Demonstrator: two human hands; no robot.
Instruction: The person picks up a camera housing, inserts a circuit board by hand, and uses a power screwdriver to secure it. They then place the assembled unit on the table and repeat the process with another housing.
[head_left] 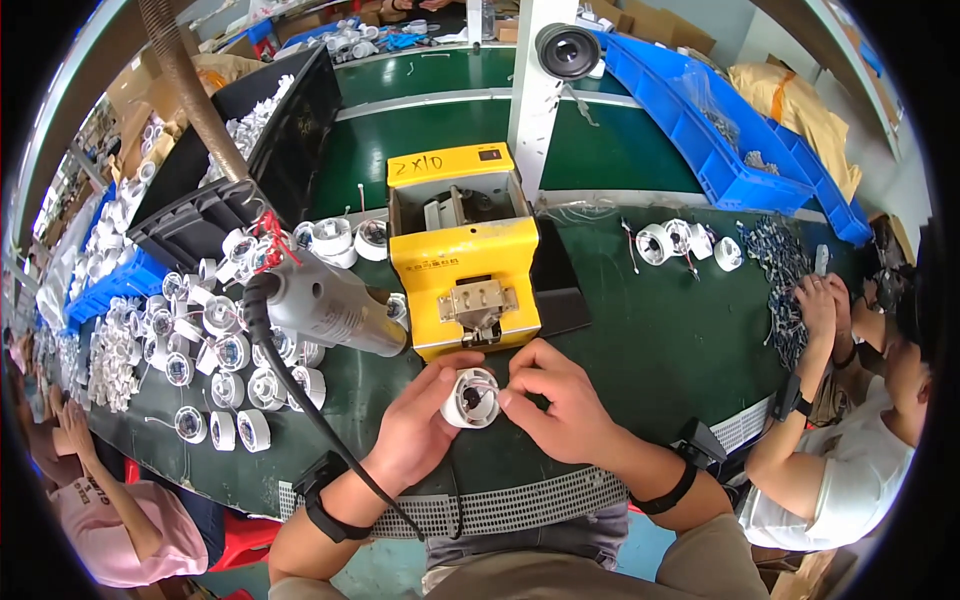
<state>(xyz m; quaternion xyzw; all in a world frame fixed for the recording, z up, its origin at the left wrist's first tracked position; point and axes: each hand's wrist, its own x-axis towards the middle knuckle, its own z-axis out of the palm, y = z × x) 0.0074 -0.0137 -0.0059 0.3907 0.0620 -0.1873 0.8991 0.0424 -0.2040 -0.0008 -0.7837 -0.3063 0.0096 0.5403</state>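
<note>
Left hand (415, 425) has the white round housing (470, 400) held at its left side, the thumb and fingers curled in around the outer wall, with the open face turned up toward the wearer. Right hand (562, 410) is partly closed at the opposite side, thumb and forefinger drawn nearly together at the rim; they may be pinching a thin wire there, but the view is too small to tell. The housing is off the tabletop (640, 350), just in front of the yellow machine (465, 250) and well apart from the loose white housings (228, 390) to the left. A grey cylinder (335, 305) slants beside the machine, a black cable (315, 415) running from its end toward the wearer.

The piece looks light and stiff, probably hard plastic, smooth enough to turn or slip if gripped loosely. Its outer wall is the sound place to take hold, with a finger on each side. The wires (484, 387) and dark parts inside look more fragile, so a pull on them should be gentle.
</note>
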